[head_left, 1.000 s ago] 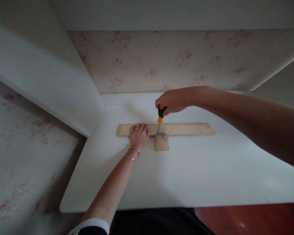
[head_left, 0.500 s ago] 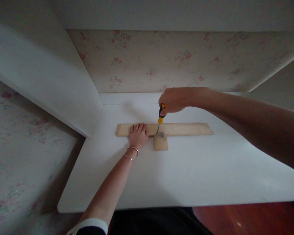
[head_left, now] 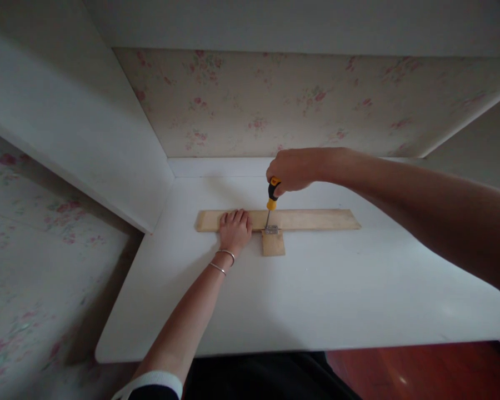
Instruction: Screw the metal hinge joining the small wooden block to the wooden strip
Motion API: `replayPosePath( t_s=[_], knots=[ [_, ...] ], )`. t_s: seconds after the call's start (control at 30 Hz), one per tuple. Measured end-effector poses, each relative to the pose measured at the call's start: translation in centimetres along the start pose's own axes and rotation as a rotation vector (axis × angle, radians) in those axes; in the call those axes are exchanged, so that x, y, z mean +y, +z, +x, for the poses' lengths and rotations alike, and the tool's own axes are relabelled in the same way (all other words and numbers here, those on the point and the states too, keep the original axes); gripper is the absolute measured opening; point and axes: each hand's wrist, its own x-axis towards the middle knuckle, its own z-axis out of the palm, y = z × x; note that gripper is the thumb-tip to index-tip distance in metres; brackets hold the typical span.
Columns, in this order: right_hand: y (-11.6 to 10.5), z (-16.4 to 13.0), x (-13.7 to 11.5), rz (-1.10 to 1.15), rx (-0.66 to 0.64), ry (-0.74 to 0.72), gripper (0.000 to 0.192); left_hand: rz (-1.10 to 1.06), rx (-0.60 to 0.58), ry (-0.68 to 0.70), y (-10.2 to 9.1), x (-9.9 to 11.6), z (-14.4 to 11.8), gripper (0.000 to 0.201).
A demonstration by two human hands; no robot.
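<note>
A long, pale wooden board (head_left: 316, 219) lies crosswise on the white desk. My left hand (head_left: 235, 226) rests on its left part, fingers laid flat across the wood and slightly apart. In my right hand (head_left: 291, 169) is a screwdriver (head_left: 271, 194) with a black and yellow handle, fingers closed round the grip. It stands almost upright, leaning slightly. Its tip meets the left side of a small metal hinge (head_left: 271, 229), where any screw is too small to make out. The hinge spans the board's near edge and a short wooden block (head_left: 273, 244).
The white desk (head_left: 337, 300) has a rounded front left corner. A white side panel (head_left: 120, 139) rises on the left, and a floral-papered wall (head_left: 250, 100) closes off the back. Overhead runs a grey-white panel (head_left: 275, 25). Reddish flooring (head_left: 408, 372) shows below the front edge.
The screwdriver and my right hand appear very slightly further left, along with a small shift of the whole view. My left hand stays on the board.
</note>
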Motion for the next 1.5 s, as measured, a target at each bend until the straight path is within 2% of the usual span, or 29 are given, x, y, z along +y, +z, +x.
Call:
replayPosePath(
  t_s=[0.17,0.37,0.53,0.73,1.07,1.27,1.37,1.5],
  knots=[
    [-0.1,0.5,-0.5,-0.024,0.02,0.033,0.047,-0.003,0.008,-0.006,-0.1,0.0,-0.1,0.032],
    [-0.8,-1.3,-0.8,0.027,0.011,-0.097,0.029,-0.002,0.014,-0.002,0.0,-0.1,-0.1,0.032],
    [-0.6,-0.8,-0.5,0.009,0.012,-0.119,0.024,0.004,0.012,0.003,0.0,0.0,-0.1,0.032],
    [-0.4,0.0,-0.7,-0.057,0.01,-0.033,0.028,0.016,0.019,0.005,0.1,0.0,-0.1,0.032],
    [0.0,-0.4,-1.0,0.023,-0.004,0.171,0.057,0.004,0.018,-0.002,-0.3,0.1,-0.1,0.031],
    [-0.5,-1.3,-0.8,0.096,-0.012,-0.083,0.037,-0.001,0.015,0.001,-0.3,0.0,-0.1,0.031],
    [-0.3,-1.0,-0.6,0.049,0.005,-0.096,0.026,-0.006,0.007,0.002,-0.4,0.1,-0.1,0.032],
    [-0.5,-0.6,-0.7,0.032,-0.064,-0.022,0.029,-0.008,-0.004,-0.001,-0.5,0.1,-0.1,0.032]
  ],
)
